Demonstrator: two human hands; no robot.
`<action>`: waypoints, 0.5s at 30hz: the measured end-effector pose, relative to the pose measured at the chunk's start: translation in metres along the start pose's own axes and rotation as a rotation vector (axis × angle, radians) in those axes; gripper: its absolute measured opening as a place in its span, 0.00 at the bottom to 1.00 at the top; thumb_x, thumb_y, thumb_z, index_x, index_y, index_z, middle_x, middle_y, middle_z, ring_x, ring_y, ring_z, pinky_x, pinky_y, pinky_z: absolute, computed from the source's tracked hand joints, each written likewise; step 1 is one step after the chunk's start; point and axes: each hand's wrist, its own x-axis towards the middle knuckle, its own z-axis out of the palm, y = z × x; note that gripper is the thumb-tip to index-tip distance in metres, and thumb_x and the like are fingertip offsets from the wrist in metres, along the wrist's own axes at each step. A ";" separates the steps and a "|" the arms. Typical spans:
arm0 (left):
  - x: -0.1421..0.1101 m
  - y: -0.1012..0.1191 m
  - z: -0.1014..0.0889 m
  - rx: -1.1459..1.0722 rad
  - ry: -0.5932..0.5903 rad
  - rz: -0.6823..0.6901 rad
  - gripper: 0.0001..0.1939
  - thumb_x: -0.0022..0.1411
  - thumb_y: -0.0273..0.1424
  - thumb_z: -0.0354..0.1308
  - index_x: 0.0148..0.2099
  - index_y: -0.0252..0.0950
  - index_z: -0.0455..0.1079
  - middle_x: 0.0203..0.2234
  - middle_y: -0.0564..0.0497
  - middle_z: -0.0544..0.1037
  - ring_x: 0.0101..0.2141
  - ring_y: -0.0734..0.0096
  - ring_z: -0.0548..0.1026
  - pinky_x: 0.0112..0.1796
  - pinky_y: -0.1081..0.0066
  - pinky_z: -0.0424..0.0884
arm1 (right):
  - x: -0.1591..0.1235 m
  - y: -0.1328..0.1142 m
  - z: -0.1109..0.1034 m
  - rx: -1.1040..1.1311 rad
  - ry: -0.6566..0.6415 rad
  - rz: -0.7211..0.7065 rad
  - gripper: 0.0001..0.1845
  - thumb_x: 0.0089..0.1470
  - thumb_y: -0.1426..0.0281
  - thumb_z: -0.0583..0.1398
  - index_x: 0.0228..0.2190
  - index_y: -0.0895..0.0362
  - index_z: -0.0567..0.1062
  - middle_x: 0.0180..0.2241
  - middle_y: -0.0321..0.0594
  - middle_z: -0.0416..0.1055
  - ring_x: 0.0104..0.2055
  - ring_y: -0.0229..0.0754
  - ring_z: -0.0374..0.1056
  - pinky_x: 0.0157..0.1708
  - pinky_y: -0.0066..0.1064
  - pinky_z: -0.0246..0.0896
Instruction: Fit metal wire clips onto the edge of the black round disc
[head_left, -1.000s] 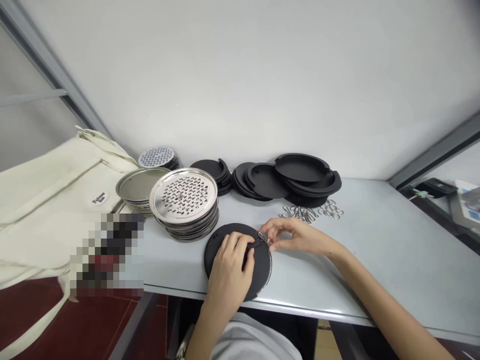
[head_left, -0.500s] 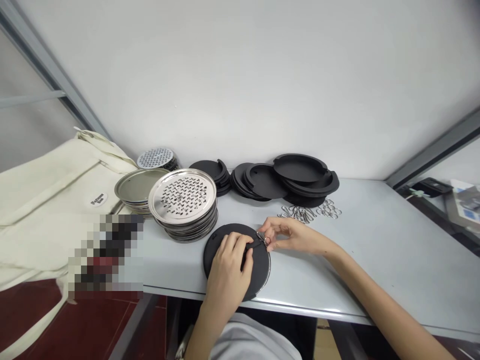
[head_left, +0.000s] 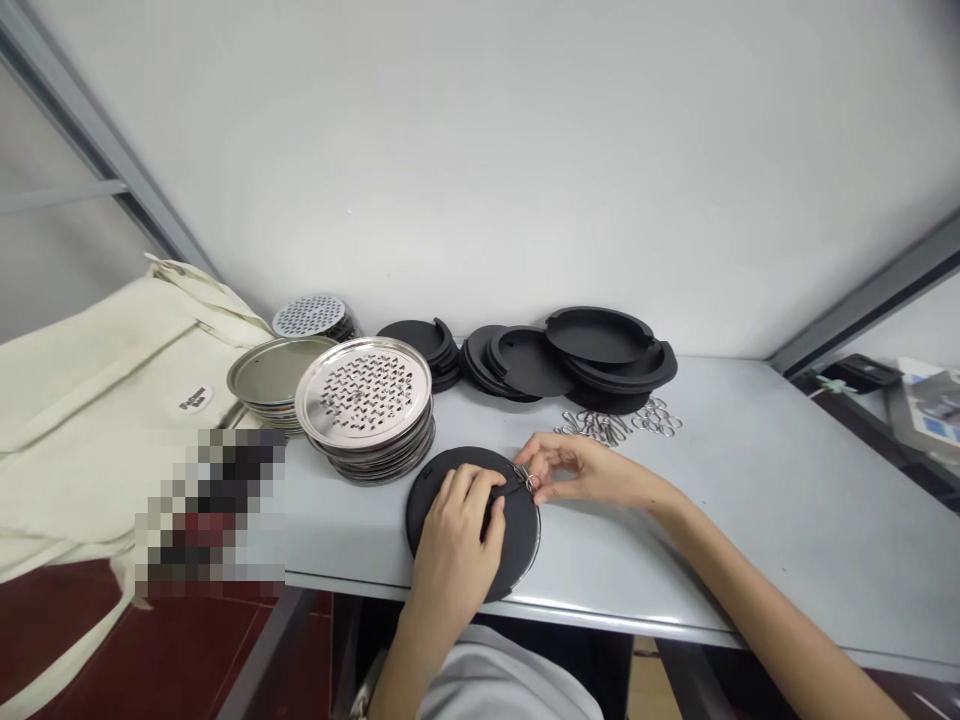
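Seen from the head, the left hand is half open, with its fingers bent and resting on top of a round black lid. The thumb sits a bit apart from the fingers. The lid lies flat on the pale table, near the front edge, and a thin shiny edge shows along its right side. The right hand is nearly closed, with its finger and thumb pinching a small metal clip at the far right side of the lid. Some fingertips are partly hidden there. Behind the right hand are a pile of metal clips and, just beside it, some metal rings. More black lids are piled by the wall. To the left of the black lid stands a tall stack of silver graters, with plain metal plates next to it. A cream bag has a white sticker with two lines of dark writing, but the letters look too small to read for sure.
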 end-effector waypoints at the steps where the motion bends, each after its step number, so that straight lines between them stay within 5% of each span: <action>1: 0.000 0.000 0.000 0.001 -0.001 0.000 0.08 0.65 0.23 0.49 0.44 0.39 0.64 0.39 0.51 0.70 0.42 0.64 0.68 0.43 0.63 0.66 | 0.000 0.000 0.000 -0.007 0.001 0.003 0.22 0.48 0.63 0.67 0.44 0.57 0.70 0.33 0.38 0.72 0.37 0.40 0.70 0.43 0.36 0.66; 15: 0.000 0.001 -0.001 -0.012 0.003 0.008 0.09 0.65 0.23 0.48 0.44 0.39 0.64 0.39 0.49 0.70 0.42 0.62 0.69 0.43 0.62 0.66 | -0.001 -0.007 0.000 -0.188 0.049 -0.013 0.20 0.48 0.60 0.66 0.42 0.54 0.73 0.33 0.37 0.73 0.40 0.42 0.70 0.47 0.37 0.62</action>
